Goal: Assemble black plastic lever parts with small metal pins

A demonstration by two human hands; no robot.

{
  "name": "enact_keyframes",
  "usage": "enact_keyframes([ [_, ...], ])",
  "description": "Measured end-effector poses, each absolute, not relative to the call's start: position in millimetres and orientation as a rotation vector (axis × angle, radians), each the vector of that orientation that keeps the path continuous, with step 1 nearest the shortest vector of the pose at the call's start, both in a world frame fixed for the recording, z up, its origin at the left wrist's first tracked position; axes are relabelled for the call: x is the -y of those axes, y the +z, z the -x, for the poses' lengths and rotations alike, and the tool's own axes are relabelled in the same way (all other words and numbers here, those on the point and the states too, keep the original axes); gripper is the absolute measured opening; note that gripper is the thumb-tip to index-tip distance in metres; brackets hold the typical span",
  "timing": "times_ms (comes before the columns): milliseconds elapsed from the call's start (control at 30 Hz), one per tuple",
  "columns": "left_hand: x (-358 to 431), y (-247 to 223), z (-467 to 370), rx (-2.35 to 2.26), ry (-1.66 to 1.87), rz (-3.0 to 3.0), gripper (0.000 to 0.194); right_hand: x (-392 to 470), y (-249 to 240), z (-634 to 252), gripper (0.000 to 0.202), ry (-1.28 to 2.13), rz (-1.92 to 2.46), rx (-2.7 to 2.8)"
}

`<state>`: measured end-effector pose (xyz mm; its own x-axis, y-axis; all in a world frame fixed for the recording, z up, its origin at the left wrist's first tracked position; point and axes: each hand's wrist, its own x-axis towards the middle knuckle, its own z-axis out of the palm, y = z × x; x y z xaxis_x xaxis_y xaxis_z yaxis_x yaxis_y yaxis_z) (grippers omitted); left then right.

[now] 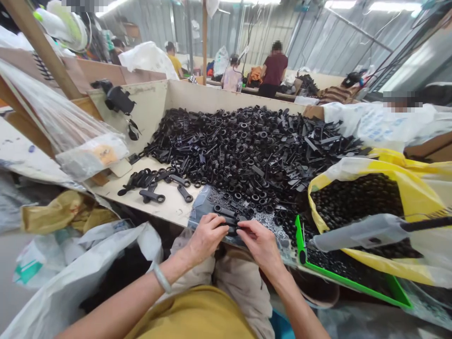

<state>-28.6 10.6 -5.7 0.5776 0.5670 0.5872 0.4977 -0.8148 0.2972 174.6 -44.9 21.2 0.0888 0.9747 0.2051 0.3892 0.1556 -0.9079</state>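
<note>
My left hand [210, 234] is closed around the left end of a black plastic part [231, 228] at the front edge of the table. My right hand [259, 241] pinches at the right end of the same part; whether a smaller piece sits between its fingertips is too small to tell. Just beyond my fingers, another black part [223, 210] lies on a grey mat [202, 207]. Small silvery pins [273, 225] are spread on the mat to the right. A large heap of black ring-ended parts [243, 146] rises behind.
Several loose black parts [152, 196] lie at the left. On the right are a green tray [360, 280], a yellow-edged sack [406, 188] of black pieces and a grey power tool [363, 231]. A white bag [143, 240] hangs lower left. People work farther back.
</note>
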Motion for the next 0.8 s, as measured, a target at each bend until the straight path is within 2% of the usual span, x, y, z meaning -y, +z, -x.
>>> enact_keyframes([
  [167, -16.5, -8.7, 32.9, -0.866, 1.118, -2.721, 0.016, 40.8, 28.0, -175.7, 0.013, 0.654, 1.445, 1.682],
  [367, -28.6, -9.7, 39.7, -0.757, 1.008, -2.732, 0.016, 34.4, 38.7, -181.1, 0.008, 0.543, 1.528, 1.916],
  [800, -30.9, -11.9, 37.4, -0.722, 1.075, -2.642, 0.016, 39.5, 49.6, -177.0, 0.008, 0.429, 1.656, 1.92],
])
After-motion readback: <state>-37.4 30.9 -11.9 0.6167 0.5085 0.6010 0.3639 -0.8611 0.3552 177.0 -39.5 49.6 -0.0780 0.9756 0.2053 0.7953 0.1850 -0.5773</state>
